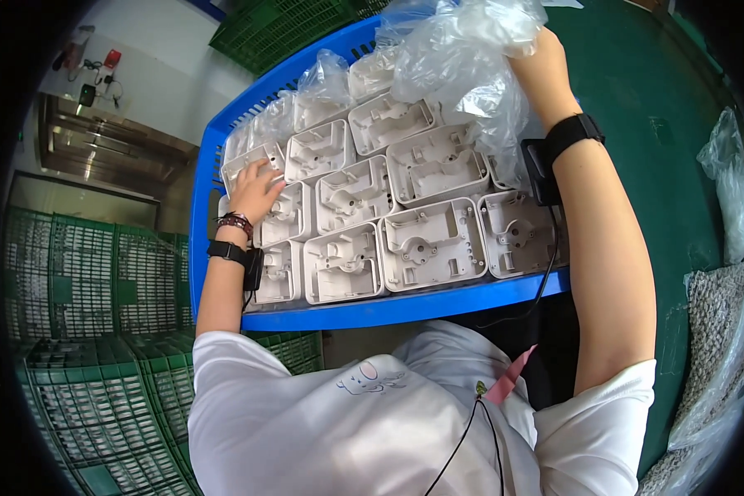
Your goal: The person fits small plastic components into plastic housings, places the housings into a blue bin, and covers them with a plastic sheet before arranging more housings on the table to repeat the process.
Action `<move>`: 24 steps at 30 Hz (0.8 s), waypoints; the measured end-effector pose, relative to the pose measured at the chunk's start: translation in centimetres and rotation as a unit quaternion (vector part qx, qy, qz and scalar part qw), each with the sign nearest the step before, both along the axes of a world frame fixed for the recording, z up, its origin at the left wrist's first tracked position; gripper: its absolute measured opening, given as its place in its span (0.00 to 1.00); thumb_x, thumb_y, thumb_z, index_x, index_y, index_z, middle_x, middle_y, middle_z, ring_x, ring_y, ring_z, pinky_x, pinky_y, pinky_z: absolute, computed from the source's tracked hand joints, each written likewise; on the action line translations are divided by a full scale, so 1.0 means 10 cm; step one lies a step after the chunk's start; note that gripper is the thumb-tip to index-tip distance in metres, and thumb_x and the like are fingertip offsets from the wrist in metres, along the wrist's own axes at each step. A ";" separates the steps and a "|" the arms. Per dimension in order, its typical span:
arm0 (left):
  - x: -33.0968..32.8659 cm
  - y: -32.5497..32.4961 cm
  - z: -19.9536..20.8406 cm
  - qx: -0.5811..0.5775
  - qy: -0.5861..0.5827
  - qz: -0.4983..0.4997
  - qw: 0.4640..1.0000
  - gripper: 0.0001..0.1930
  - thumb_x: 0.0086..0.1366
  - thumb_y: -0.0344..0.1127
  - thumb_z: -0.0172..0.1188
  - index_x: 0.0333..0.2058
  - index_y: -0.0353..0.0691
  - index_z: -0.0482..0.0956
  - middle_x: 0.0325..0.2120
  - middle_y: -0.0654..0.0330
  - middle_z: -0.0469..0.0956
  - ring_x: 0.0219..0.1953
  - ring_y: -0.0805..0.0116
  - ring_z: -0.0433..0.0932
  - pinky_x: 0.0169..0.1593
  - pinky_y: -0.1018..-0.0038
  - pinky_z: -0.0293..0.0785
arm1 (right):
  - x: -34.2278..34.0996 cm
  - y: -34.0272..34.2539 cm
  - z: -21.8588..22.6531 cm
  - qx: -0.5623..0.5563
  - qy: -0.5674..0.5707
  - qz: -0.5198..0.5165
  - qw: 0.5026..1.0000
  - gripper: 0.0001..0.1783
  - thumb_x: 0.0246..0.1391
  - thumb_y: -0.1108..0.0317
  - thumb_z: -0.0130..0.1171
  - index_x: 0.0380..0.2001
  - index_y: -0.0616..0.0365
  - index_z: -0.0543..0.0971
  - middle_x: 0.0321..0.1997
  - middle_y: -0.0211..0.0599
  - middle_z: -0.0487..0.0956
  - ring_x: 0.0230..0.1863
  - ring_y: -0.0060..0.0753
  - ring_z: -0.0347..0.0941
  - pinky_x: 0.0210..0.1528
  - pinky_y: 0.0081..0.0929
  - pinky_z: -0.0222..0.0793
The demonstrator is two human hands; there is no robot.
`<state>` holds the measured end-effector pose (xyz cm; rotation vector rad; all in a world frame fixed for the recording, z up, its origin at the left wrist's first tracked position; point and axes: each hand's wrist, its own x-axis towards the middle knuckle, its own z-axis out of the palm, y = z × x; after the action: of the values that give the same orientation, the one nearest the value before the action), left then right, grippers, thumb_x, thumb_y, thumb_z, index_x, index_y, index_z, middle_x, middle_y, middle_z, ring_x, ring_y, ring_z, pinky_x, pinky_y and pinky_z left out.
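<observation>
Rows of white moulded plastic housings [434, 246] sit with their hollow sides up in a blue plastic crate [405, 312]. My left hand [256, 192] rests over the housings at the crate's left side, fingers spread and touching their rims. At the far right, my right hand [544, 64] is closed on a crumpled, transparent plastic bag [471, 62], raised above the housings. The bag hangs down over the far right rows and partly hides them. More transparent film [324, 78] lies on the housings along the far left side.
Stacked green crates [91, 285] stand at the left on the floor, and another green crate [281, 33] is beyond the blue one. At the right, a transparent bag of small grey parts [715, 331] lies on the green surface [636, 107].
</observation>
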<state>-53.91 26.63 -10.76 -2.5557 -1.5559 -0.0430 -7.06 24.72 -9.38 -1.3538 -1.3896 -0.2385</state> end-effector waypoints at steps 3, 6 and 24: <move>-0.11 -0.07 -0.01 0.019 0.001 -0.011 1.000 0.11 0.55 0.39 0.57 0.36 0.43 0.76 0.45 0.56 0.67 0.48 0.57 0.65 0.51 0.67 0.62 | -0.05 -0.07 0.11 -0.092 -0.038 -0.030 0.995 0.10 0.46 0.67 0.51 0.30 0.60 0.76 0.31 0.49 0.77 0.33 0.51 0.72 0.34 0.32 0.68; -0.09 0.09 -0.08 -0.072 -0.146 -0.070 0.984 0.07 0.55 0.37 0.56 0.29 0.41 0.76 0.42 0.57 0.68 0.47 0.58 0.65 0.50 0.66 0.62 | 0.00 -0.11 0.10 -0.061 0.002 0.015 0.998 0.10 0.44 0.68 0.52 0.30 0.61 0.76 0.30 0.48 0.77 0.34 0.50 0.72 0.36 0.34 0.67; -0.92 0.14 0.03 -0.102 -0.295 0.191 0.931 0.18 0.62 0.50 0.44 0.41 0.44 0.73 0.38 0.54 0.72 0.44 0.54 0.70 0.50 0.67 0.62 | -0.08 -0.22 0.14 -0.153 0.058 0.064 0.985 0.13 0.44 0.69 0.56 0.33 0.66 0.74 0.33 0.46 0.77 0.34 0.40 0.74 0.37 0.26 0.66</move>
<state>-63.12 28.05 -10.43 -2.4599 -2.3600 -0.6946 -7.84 22.53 -7.98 -1.4939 -1.4481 0.1437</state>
